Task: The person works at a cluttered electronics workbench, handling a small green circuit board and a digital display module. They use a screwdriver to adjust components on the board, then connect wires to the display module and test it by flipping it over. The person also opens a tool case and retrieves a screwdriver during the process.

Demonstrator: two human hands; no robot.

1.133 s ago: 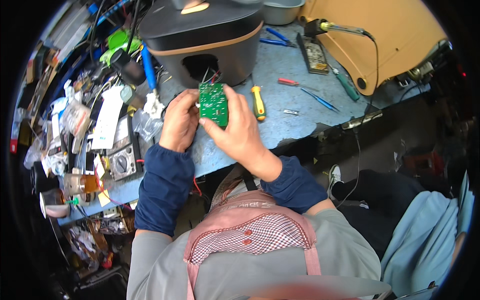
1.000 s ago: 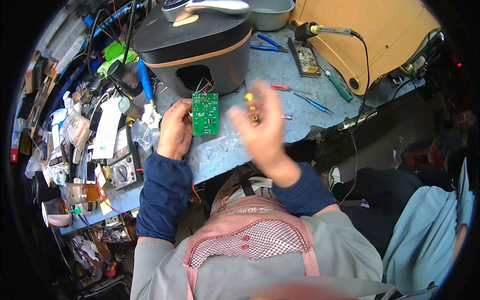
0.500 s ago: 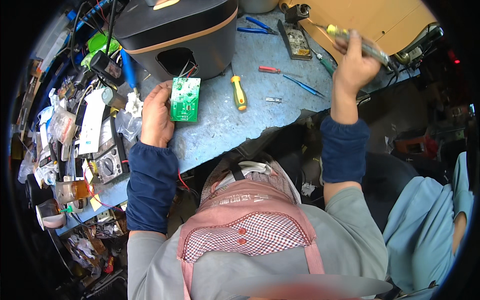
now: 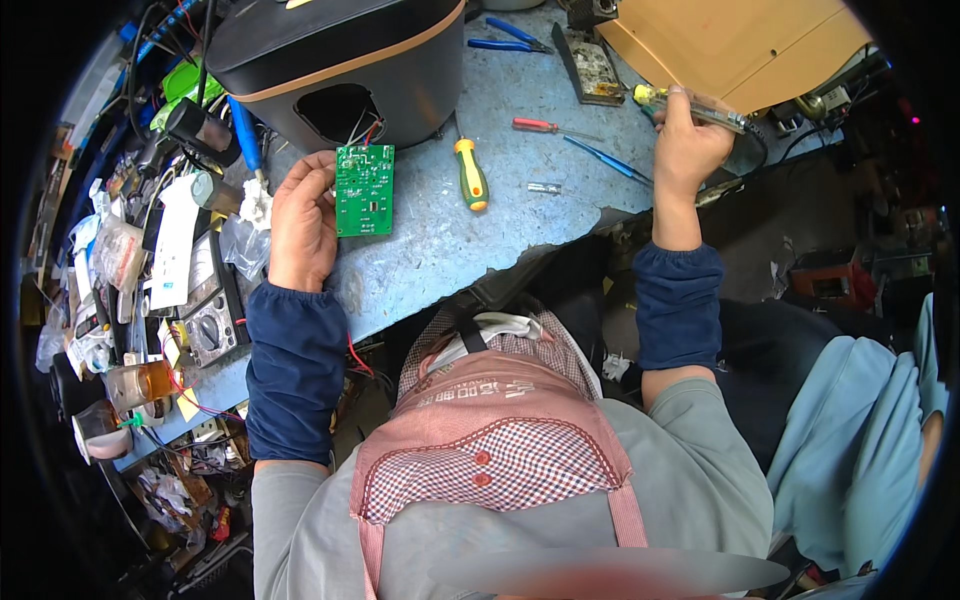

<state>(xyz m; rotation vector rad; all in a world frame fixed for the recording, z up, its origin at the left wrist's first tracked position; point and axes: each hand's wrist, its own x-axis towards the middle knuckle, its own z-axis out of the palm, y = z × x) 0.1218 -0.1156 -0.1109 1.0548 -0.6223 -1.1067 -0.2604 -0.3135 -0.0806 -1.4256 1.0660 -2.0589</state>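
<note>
Between the fingers and thumb of my left hand (image 4: pixel 305 222) is a green circuit board (image 4: pixel 366 195), held by its left edge above the blue bench. Wires run from its top edge into the dark opening of a black and grey appliance (image 4: pixel 345 75) with a tan band. My right hand (image 4: pixel 692 145) is closed around a soldering iron (image 4: pixel 715 112), yellow toward its tip, with a cable at the rear. The iron is off to the right, apart from the board. Close to it stands a dark metal iron stand with a tray (image 4: pixel 592 75).
On the bench (image 4: pixel 440 255) lie a yellow-green screwdriver (image 4: pixel 471 178), a red screwdriver (image 4: pixel 535 125), blue tweezers (image 4: pixel 608 158), blue pliers (image 4: pixel 510 38) and a small silvery piece (image 4: pixel 543 188). A tan panel (image 4: pixel 735 50) sits far right. Clutter with a multimeter (image 4: pixel 208 325) crowds the left.
The soldering iron has come down, away from the stand, with its tip turned more level. My left hand still holds the board, which now faces me with less glare.
</note>
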